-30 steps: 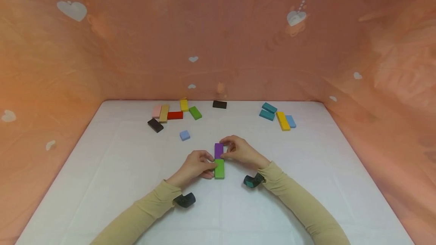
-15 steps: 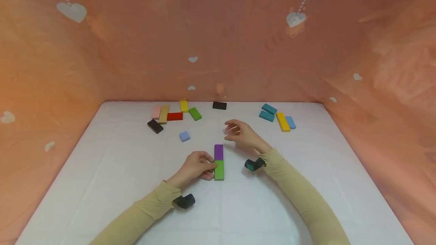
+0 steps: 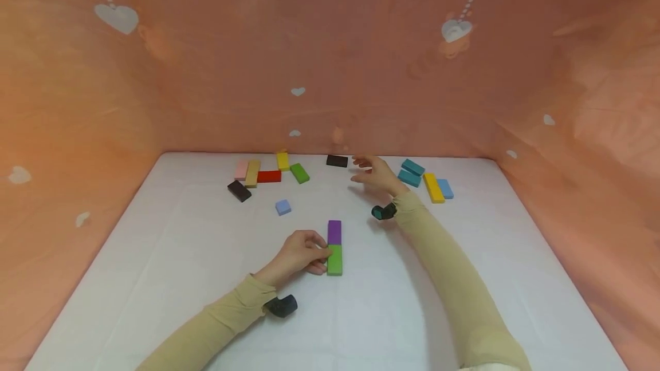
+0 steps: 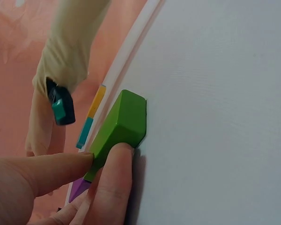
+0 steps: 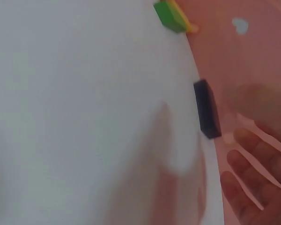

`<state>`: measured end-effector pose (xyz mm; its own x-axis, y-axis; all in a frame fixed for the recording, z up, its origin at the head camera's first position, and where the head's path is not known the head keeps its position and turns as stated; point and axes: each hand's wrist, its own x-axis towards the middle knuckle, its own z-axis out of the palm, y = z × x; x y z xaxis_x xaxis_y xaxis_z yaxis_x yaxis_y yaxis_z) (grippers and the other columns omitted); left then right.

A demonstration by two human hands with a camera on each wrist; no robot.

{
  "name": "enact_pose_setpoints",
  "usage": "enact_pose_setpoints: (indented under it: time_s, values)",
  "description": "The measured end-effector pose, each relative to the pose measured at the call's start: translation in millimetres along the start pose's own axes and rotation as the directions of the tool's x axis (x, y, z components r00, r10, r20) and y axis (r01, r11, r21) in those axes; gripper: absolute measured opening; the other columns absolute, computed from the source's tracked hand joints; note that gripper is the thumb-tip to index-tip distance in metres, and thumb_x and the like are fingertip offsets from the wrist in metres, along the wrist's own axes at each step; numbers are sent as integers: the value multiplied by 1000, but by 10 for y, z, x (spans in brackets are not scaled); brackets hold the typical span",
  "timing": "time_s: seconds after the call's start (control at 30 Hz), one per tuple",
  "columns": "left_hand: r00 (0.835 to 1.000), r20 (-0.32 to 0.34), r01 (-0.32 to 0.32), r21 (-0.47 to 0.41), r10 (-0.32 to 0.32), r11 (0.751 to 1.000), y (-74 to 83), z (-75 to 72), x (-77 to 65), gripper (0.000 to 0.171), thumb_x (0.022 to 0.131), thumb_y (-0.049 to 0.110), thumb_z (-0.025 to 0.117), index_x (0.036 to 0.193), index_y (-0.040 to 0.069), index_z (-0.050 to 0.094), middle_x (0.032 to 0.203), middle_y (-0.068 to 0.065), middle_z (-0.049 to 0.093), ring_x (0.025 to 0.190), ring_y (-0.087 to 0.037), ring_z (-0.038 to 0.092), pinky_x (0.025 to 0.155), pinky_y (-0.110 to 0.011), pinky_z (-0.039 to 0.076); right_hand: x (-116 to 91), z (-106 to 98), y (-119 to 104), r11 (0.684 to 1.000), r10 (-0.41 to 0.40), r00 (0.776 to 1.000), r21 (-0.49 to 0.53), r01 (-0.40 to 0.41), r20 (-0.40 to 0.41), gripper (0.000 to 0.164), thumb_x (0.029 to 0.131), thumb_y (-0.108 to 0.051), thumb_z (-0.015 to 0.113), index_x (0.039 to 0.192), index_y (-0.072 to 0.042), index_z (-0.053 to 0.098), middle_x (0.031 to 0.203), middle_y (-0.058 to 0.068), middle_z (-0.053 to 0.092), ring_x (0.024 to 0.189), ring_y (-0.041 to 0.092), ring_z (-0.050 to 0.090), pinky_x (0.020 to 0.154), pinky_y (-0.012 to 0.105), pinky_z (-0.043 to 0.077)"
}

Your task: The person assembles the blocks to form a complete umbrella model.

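Note:
A green block (image 3: 334,261) and a purple block (image 3: 334,232) lie end to end in one line on the white tabletop. My left hand (image 3: 301,252) holds the green block at its left side. In the left wrist view the thumb (image 4: 61,171) touches its upper face and a fingertip presses the side. My right hand (image 3: 378,176) hovers near the back of the table with fingers spread and nothing in them. Just left of those fingers a black block (image 3: 337,161) lies by the back edge; the right wrist view also has it beside the fingers.
At the back left lie pink, tan, red (image 3: 269,176), yellow, green and black blocks. A small light-blue block (image 3: 283,207) sits nearer. Back right are two teal blocks (image 3: 409,178), a yellow block (image 3: 433,188) and a blue block (image 3: 446,188). Orange cloth walls surround the table.
My right hand has let go of the purple block and moved away towards the back edge, near the black block. My left hand stays at the green block.

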<state>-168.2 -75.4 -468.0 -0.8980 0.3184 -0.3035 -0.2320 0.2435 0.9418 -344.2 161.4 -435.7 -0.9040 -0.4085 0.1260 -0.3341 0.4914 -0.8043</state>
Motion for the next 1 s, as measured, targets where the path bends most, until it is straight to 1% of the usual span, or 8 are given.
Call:
enact_pose_setpoints:
  time_s: [0.2, 0.37, 0.47, 0.57, 0.63, 0.77, 0.83, 1.0]
  values:
    - [1000, -2, -8, -5, 8, 1000, -12, 0, 8, 21, 87, 10, 70, 100, -3, 59, 74, -11, 64, 58, -17, 64, 58, -32, 57, 150, 64, 89, 998, 60, 998, 28, -60, -19, 55, 84, -7, 72, 133, 3, 47, 131, 20, 50, 122, 34, 45, 102, 45, 38]
    - [1000, 1, 3, -5, -3, 1000, -5, -9, 3, 22, 87, 11, 70, 101, -2, 59, 74, -12, 65, 57, -18, 65, 58, -32, 57, 241, 169, 150, 997, 69, 996, 42, -67, -51, 55, 84, -6, 73, 133, 3, 48, 135, 18, 49, 123, 33, 45, 103, 43, 37]
    - [1000, 4, -7, -1, 7, 1000, -10, -17, 2, 23, 87, 12, 70, 101, -2, 59, 75, -12, 65, 58, -19, 65, 58, -33, 57, 284, 218, 183, 996, 70, 994, 61, -65, -79, 55, 83, -6, 73, 133, 2, 49, 137, 17, 48, 124, 34, 46, 103, 43, 37]
    - [1000, 8, -15, 1, 15, 1000, -14, -20, 5, 23, 87, 13, 70, 102, -2, 59, 75, -12, 65, 58, -19, 65, 58, -33, 57, 312, 249, 215, 994, 77, 991, 91, -67, -112, 53, 83, -5, 72, 131, 2, 51, 135, 18, 49, 122, 35, 47, 102, 43, 38]
    - [1000, 11, -9, -2, 10, 1000, -15, -21, 10, 23, 87, 12, 70, 102, -2, 59, 75, -12, 65, 58, -19, 65, 58, -32, 57, 328, 265, 251, 993, 70, 988, 101, -57, -137, 51, 82, -9, 73, 129, 0, 53, 132, 16, 52, 119, 33, 49, 100, 40, 41]
    - [1000, 20, 10, -9, -10, 1000, -15, -24, 29, 22, 87, 12, 70, 102, -1, 59, 75, -12, 65, 58, -19, 66, 58, -32, 57, 349, 289, 230, 987, 120, 982, 121, -103, -144, 51, 84, -8, 72, 130, -1, 53, 132, 16, 51, 120, 31, 49, 101, 38, 40]
    - [1000, 23, 10, -11, -9, 1000, -20, -28, 34, 22, 87, 12, 70, 102, -1, 59, 75, -12, 65, 58, -19, 66, 58, -32, 57, 368, 301, 206, 983, 152, 979, 119, -136, -138, 53, 85, -5, 71, 133, 0, 51, 135, 18, 49, 122, 33, 47, 103, 41, 38]
    - [1000, 25, -3, -19, 4, 1000, -35, -42, 23, 22, 87, 12, 70, 101, -2, 59, 75, -12, 64, 57, -18, 65, 58, -32, 56, 414, 350, 232, 986, 142, 977, 110, -126, -156, 53, 83, -2, 70, 133, 3, 51, 133, 20, 51, 120, 35, 47, 103, 42, 37]
